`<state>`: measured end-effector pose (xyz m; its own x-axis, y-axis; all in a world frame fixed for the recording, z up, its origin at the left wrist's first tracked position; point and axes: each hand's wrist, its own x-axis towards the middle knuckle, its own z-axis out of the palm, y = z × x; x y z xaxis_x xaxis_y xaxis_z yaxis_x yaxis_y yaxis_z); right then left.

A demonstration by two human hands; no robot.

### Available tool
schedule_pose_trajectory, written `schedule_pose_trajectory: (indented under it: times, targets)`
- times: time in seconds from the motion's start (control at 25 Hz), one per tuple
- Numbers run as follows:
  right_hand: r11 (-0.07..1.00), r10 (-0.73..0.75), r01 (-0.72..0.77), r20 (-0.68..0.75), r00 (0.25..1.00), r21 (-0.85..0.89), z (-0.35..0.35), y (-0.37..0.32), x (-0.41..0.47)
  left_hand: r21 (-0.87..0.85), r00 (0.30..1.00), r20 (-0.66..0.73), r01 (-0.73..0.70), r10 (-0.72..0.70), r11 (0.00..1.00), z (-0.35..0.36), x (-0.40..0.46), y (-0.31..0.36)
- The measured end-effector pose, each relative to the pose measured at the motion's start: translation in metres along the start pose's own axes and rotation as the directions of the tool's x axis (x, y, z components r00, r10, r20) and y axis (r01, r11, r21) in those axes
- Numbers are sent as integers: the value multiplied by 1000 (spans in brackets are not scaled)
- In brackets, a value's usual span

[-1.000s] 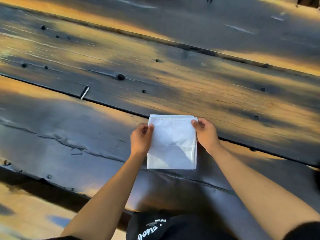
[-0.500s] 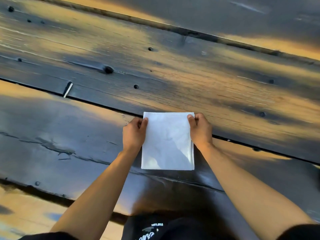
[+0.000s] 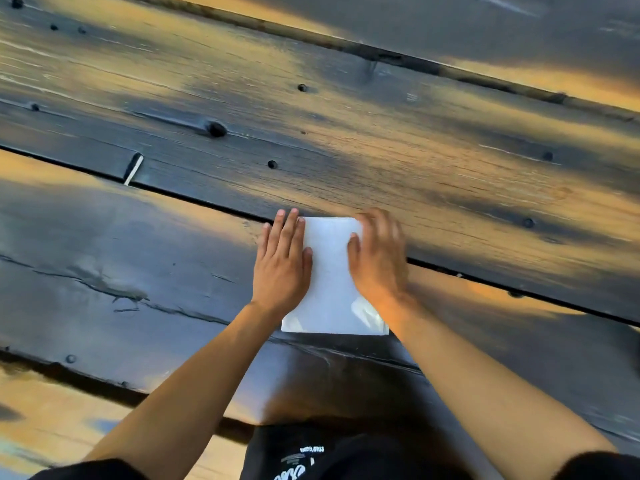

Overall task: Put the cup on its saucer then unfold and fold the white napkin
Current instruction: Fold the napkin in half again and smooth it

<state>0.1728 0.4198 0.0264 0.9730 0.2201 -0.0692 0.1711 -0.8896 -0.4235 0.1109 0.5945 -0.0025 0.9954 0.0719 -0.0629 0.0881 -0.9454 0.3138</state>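
Observation:
The white napkin lies folded into a small rectangle on the dark wooden table, close in front of me. My left hand lies flat on its left edge with the fingers straight and pointing away. My right hand, blurred by motion, presses flat on the napkin's right side. The strip of napkin between the hands and its near edge stay visible. No cup or saucer is in view.
The table is made of wide dark planks with gaps, knots and small holes. A pale slot sits in the plank gap at the left. The table's near edge runs below my forearms, with a lighter floor beyond it.
Both hands let go of the napkin's far corners and now lie flat on its two sides. The napkin rests folded on the table in about the same place.

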Motion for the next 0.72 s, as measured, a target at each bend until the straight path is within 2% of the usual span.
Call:
schedule_pose_trajectory:
  times: [0.08,0.2,0.32,0.48,0.72]
  targets:
    - [987,-161,158,176,971,28,23,-26,0,-14,996,79,-48,49,999,5,4,-8]
    - [969,-229,246,311,922,-16,47,-34,4,62,987,151,-60,50,996,15,8,-20]
    - [954,-218,266,291,932,-139,56,-12,1,143,988,144,-77,57,987,26,6,-23]
    - [949,-163,223,258,952,-225,46,25,-4,175,987,156,-63,35,983,26,7,-20]
    - [929,-46,162,329,943,-332,26,43,-8,182,984,174,-64,32,981,24,7,-19]
